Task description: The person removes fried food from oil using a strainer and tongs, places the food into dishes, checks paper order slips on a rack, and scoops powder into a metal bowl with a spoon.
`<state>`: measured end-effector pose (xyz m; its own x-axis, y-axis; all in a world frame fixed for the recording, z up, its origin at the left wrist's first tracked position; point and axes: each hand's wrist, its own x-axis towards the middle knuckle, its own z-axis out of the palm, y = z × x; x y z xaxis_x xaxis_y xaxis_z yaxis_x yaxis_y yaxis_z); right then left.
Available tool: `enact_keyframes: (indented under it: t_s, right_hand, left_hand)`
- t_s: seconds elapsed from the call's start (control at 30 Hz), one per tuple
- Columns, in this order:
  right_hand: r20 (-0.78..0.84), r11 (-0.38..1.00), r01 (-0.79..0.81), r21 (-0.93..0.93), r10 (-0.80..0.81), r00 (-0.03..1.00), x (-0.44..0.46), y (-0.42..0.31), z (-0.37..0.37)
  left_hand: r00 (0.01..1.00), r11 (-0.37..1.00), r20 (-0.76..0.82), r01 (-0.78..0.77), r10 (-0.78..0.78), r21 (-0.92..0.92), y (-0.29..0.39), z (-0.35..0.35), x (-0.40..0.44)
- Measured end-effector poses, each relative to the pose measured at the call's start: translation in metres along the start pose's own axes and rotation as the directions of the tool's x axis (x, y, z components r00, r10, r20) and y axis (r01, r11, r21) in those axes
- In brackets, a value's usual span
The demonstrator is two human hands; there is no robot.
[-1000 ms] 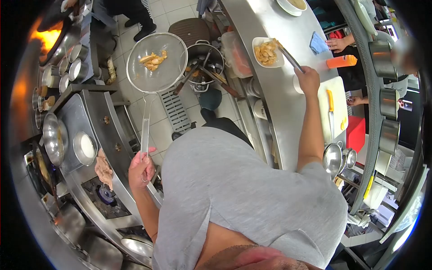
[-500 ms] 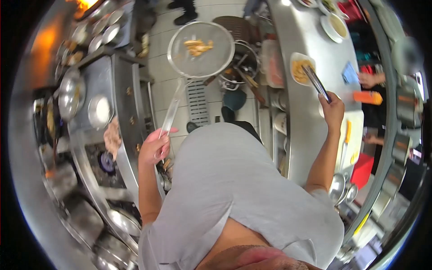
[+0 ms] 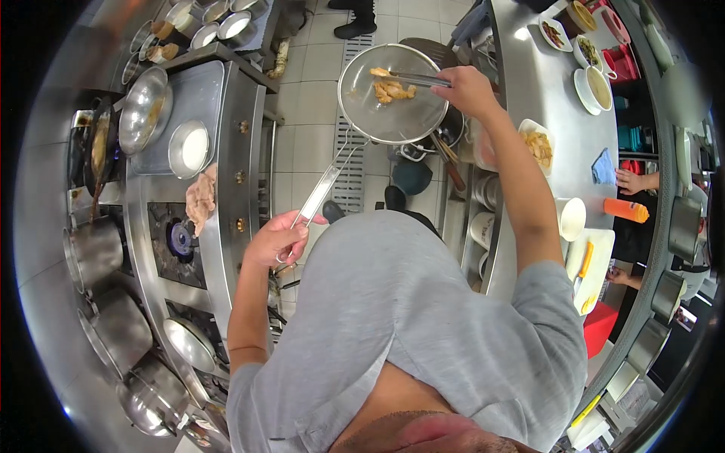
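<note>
My left hand (image 3: 281, 238) is closed around the handle of a round mesh strainer (image 3: 362, 121), held out over the floor. Several golden-brown food pieces (image 3: 394, 90) lie in its mesh; I cannot tell exactly what they are. My right hand (image 3: 467, 92) grips metal tongs (image 3: 415, 78), whose tips reach into the strainer and touch the pieces. On the steel counter to the right, a white dish (image 3: 538, 143) holds more pieces of similar colour, partly behind my right forearm.
At left are a stove burner (image 3: 180, 238), a metal bowl (image 3: 145, 113) and a small pot with white contents (image 3: 189, 149). The right counter carries a cutting board with a knife (image 3: 587, 260), an orange bottle (image 3: 625, 210) and a blue cloth (image 3: 603, 167). Another person's hand (image 3: 630, 181) rests at its far edge.
My right hand has brought the tongs from the white dish leftward into the strainer. The strainer has shifted right in view, and the flame at upper left is out of sight.
</note>
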<state>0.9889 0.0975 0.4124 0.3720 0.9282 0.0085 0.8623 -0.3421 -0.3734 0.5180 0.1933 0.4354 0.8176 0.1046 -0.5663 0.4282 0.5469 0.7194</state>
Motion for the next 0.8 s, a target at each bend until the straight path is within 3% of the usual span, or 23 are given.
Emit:
enact_keyframes:
  t_s: [0.13,0.27,0.37,0.5,0.6,0.7,0.8]
  right_hand:
    - [0.029,0.974,-0.125,0.191,0.121,0.992,-0.005,0.002,-0.007]
    - [-0.091,0.897,-0.265,0.354,0.315,0.945,-0.049,0.035,-0.037]
    - [-0.203,0.867,-0.354,0.351,0.440,0.875,-0.118,0.067,-0.086]
    - [-0.271,0.772,-0.623,0.124,0.631,0.727,-0.224,0.131,-0.107]
    - [-0.298,0.672,-0.737,0.071,0.720,0.627,-0.280,0.147,-0.086]
    - [-0.293,0.585,-0.811,-0.012,0.773,0.562,-0.299,0.150,-0.060]
    - [-0.299,0.570,-0.818,-0.076,0.770,0.564,-0.300,0.138,-0.053]
  left_hand:
    - [0.996,0.998,-0.087,-0.003,-0.003,-0.063,-0.009,-0.002,-0.002]
    - [0.998,0.989,-0.065,-0.013,0.004,-0.145,-0.020,-0.012,0.009]
    - [0.998,0.988,-0.055,-0.042,0.035,-0.151,-0.023,-0.019,0.012]
    - [0.998,0.977,-0.025,-0.070,0.066,-0.204,-0.019,-0.020,0.015]
    - [0.998,0.976,-0.037,-0.057,0.050,-0.212,-0.013,-0.022,0.020]
    - [0.999,0.977,-0.035,-0.044,0.038,-0.207,-0.009,-0.022,0.024]
    - [0.999,0.981,-0.018,-0.033,0.030,-0.192,-0.005,-0.020,0.028]
